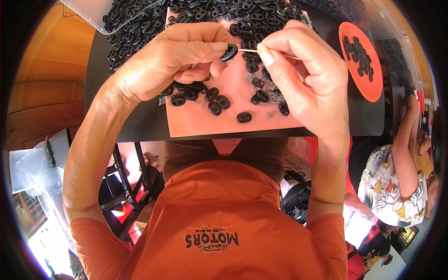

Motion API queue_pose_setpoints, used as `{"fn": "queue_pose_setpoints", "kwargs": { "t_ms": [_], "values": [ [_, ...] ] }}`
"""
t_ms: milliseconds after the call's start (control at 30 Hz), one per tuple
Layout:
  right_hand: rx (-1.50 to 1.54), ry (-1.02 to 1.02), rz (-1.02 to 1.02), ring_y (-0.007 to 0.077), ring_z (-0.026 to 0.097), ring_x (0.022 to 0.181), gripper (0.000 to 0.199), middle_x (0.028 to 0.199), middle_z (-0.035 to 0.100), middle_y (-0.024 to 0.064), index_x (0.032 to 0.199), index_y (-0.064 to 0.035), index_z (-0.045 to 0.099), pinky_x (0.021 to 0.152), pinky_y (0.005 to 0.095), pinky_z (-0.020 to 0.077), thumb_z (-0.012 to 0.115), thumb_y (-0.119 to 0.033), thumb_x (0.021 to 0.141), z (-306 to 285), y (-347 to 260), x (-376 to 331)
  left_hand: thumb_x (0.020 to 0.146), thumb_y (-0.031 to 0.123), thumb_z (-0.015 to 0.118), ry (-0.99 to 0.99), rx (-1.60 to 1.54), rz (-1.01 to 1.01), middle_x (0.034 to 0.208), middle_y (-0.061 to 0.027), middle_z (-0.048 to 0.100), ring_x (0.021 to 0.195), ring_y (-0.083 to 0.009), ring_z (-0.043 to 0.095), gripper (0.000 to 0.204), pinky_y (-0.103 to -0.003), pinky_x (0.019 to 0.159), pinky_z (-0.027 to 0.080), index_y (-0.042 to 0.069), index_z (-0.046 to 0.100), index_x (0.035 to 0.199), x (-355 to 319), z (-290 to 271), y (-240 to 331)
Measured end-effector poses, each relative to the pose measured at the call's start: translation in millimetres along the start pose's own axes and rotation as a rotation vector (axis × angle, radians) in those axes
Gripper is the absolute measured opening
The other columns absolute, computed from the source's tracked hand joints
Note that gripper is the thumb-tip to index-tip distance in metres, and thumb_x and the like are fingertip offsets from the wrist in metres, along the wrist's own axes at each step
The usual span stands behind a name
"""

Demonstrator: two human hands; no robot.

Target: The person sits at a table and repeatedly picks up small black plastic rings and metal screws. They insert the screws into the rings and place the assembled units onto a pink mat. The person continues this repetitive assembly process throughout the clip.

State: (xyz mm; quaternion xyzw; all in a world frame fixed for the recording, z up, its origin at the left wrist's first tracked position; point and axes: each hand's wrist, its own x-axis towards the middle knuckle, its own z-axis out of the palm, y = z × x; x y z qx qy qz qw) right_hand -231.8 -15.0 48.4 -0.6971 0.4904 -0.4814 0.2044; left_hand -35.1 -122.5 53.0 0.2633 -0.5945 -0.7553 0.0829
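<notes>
My left hand (172, 60) pinches a black oval cord lock (229, 53) between thumb and fingertips, above the table. From the right, my right hand (308, 77) grips a thin pale wooden stick (247, 50), its tip meeting the cord lock's edge; whether it enters a hole cannot be seen. Several loose two-hole cord locks (243, 117) lie below on a salmon-pink sheet (200, 127). Small metal springs (276, 94) are scattered beside my right hand, partly hidden by it.
A large heap of black cord locks (133, 39) covers the far side of the dark table (140, 122). An orange plate (373, 91) with black pieces stands at the right. A clear plastic bin (88, 11) sits far left. Another person (396, 182) is at the right.
</notes>
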Motion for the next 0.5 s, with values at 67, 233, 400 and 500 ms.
{"fn": "queue_pose_setpoints", "kwargs": {
  "t_ms": [67, 233, 400, 500],
  "values": [
    [-0.022, -0.013, -0.009, 0.0058, 0.046, 0.067, 0.003, 0.078, 0.049, 0.0015, 0.086, 0.0051, 0.057, 0.059, 0.0195, 0.0362, 0.059, 0.007, 0.086, -0.4, 0.4, 0.7, 0.093, 0.029, 0.055, 0.002, 0.004, -0.001, 0.076, -0.0006, 0.054, 0.056, -0.0024, 0.033, 0.028, -0.018, 0.047, 0.022, 0.001, 0.055, 0.099, -0.3, -0.2, -0.1],
    [0.002, 0.002, -0.006, 0.0061, 0.046, 0.067, 0.003, 0.078, 0.049, 0.0016, 0.087, 0.0049, 0.057, 0.059, 0.0196, 0.0362, 0.058, 0.008, 0.086, 0.7, 2.0, -0.4, 0.093, 0.029, 0.054, 0.001, 0.018, 0.004, 0.076, -0.0004, 0.054, 0.056, -0.0024, 0.033, 0.028, -0.018, 0.047, 0.022, 0.002, 0.055, 0.098, 0.1, 0.0, -0.8],
    [-0.041, -0.002, 0.002, 0.0064, 0.046, 0.067, 0.004, 0.077, 0.049, 0.0017, 0.087, 0.0040, 0.058, 0.059, 0.0200, 0.0370, 0.059, 0.008, 0.086, 0.1, 2.1, -1.5, 0.093, 0.030, 0.055, 0.007, -0.007, -0.005, 0.076, -0.0006, 0.054, 0.056, -0.0027, 0.034, 0.028, -0.018, 0.047, 0.022, 0.002, 0.055, 0.098, 1.8, -0.2, -3.7],
    [-0.149, 0.034, -0.077, 0.0079, 0.048, 0.066, 0.003, 0.077, 0.051, 0.0017, 0.087, 0.0025, 0.059, 0.059, 0.0195, 0.0377, 0.060, 0.005, 0.086, 3.0, 0.2, -1.7, 0.093, 0.031, 0.056, 0.003, -0.071, -0.027, 0.076, -0.0014, 0.054, 0.058, -0.0033, 0.035, 0.030, -0.018, 0.047, 0.023, 0.002, 0.054, 0.099, 1.2, 0.0, -4.8]
  ]
}}
